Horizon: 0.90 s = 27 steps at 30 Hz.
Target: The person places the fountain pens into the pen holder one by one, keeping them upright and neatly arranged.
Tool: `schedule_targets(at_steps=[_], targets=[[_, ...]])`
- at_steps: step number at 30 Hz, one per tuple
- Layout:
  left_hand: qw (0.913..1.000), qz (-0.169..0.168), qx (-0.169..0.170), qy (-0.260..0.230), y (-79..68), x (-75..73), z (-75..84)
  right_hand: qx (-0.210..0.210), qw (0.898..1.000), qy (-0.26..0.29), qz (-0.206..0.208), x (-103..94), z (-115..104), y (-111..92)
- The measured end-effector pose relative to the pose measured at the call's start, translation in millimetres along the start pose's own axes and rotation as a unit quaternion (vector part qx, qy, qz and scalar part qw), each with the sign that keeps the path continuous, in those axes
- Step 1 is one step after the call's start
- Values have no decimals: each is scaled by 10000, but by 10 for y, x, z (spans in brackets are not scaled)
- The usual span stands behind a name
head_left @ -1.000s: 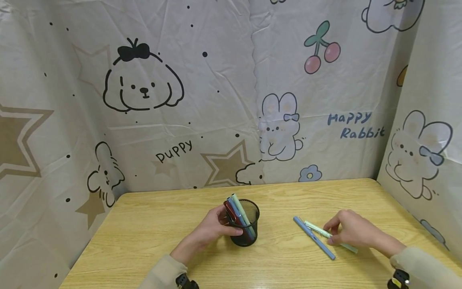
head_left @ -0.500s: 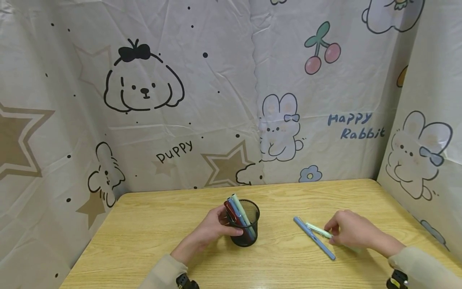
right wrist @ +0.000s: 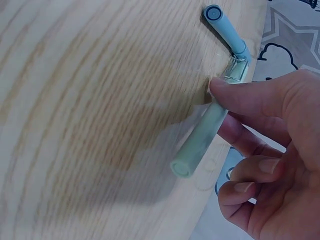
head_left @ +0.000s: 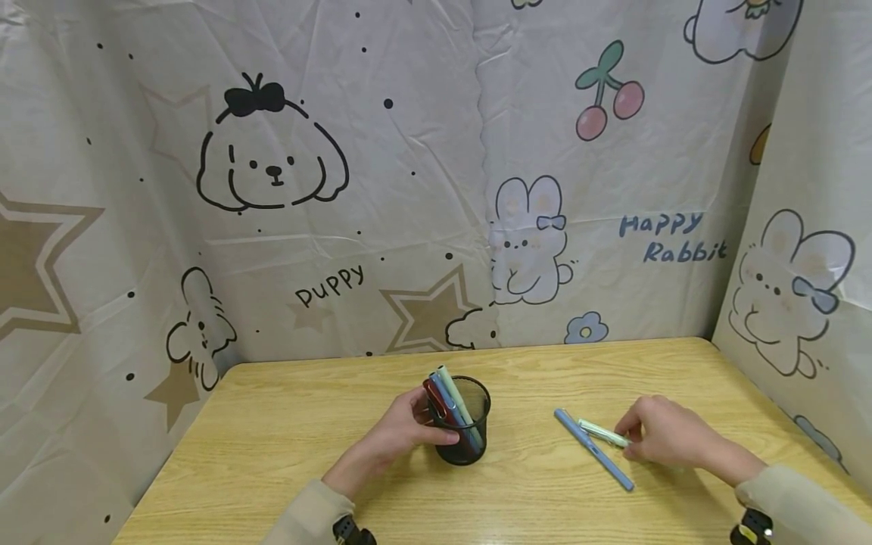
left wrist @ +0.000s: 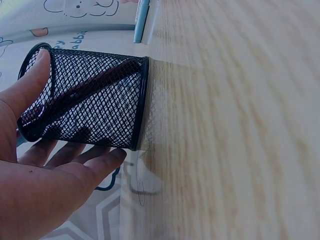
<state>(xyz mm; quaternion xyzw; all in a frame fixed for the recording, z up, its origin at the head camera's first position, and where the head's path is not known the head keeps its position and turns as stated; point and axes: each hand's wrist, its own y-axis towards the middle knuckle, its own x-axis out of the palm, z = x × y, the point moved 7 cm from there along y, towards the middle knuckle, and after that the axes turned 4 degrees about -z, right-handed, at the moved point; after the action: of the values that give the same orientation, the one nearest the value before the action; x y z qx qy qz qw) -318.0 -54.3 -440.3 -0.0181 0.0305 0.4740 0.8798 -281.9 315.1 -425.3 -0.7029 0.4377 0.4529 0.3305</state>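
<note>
My left hand (head_left: pixel 398 433) holds a black mesh pen cup (head_left: pixel 470 453) standing on the table, thumb on the near side and fingers behind. Inside it lean a dark red pen (head_left: pixel 436 399), a blue pen (head_left: pixel 446 393) and a light green pen (head_left: pixel 455 394). To the right, my right hand (head_left: pixel 671 433) pinches another light green pen (right wrist: pixel 200 137) between thumb and fingers. Its clip end is right at a blue pen (head_left: pixel 594 450) lying slantwise on the table. In the right wrist view the green pen's rear end points toward the camera, over its shadow.
The wooden table (head_left: pixel 306 424) reaches back to a light curtain (head_left: pixel 409 189) printed with cartoon animals and stars. Curtain also hangs along the left and right sides. A dark band sits on each wrist.
The rear part of the green pen, seen beyond my right hand a second ago, is now hidden behind it in the head view. My left hand and the cup stay put.
</note>
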Motion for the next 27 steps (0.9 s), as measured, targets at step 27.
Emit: schedule_targets(at_steps=[27], targets=[[10000,27,-46,49,-4,-2,7,87,9914,1115,674,-45,-15,-5]])
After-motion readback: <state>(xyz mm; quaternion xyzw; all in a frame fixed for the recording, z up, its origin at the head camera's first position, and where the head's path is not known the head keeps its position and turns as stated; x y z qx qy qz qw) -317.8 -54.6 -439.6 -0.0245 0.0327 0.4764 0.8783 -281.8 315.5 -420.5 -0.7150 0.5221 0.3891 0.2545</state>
